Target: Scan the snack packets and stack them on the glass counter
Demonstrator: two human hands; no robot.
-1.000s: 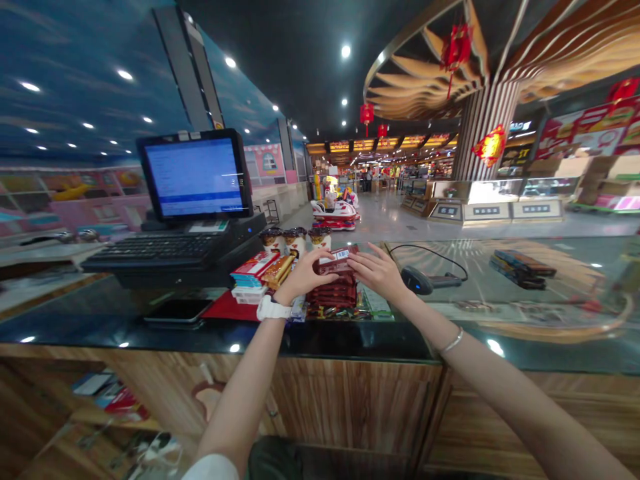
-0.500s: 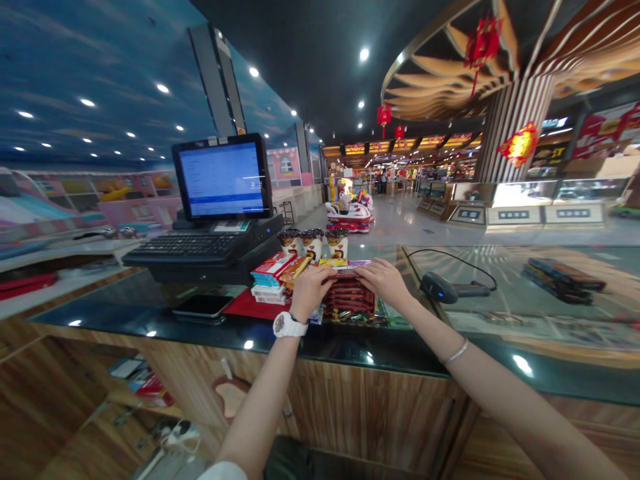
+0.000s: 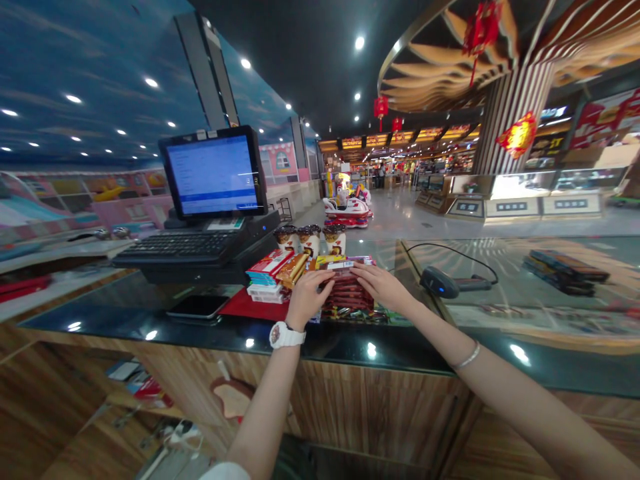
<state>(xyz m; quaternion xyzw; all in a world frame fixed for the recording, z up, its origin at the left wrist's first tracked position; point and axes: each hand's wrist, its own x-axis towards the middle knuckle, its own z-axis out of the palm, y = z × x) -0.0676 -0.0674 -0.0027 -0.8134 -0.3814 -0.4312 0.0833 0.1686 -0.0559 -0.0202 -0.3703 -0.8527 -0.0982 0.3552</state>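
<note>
While both hands bracket it, the stack of dark red packets [image 3: 349, 292] sits on the glass-topped counter [image 3: 350, 343], caught between the two palms. The left hand [image 3: 309, 297] presses against the stack's left side, its grip curled round the upper packets with the fingers spread over the top edge; a white watch [image 3: 286, 335] sits on that wrist. The right hand [image 3: 383, 285] lies on the stack's right side, fingers laid flat and together over the top packet, a thin bracelet [image 3: 467, 360] on its forearm. Just left of the left grip are boxed snacks in red, white and gold [image 3: 274, 273], resting on a red mat [image 3: 250, 307]. Beyond both grips stand three lidded cups [image 3: 310, 239]. Farther left of the left grip lie a dark phone [image 3: 199, 307], a keyboard [image 3: 180, 247] and a lit till screen [image 3: 214, 173]. Right of the right grip rests a corded barcode scanner [image 3: 443, 283].
</note>
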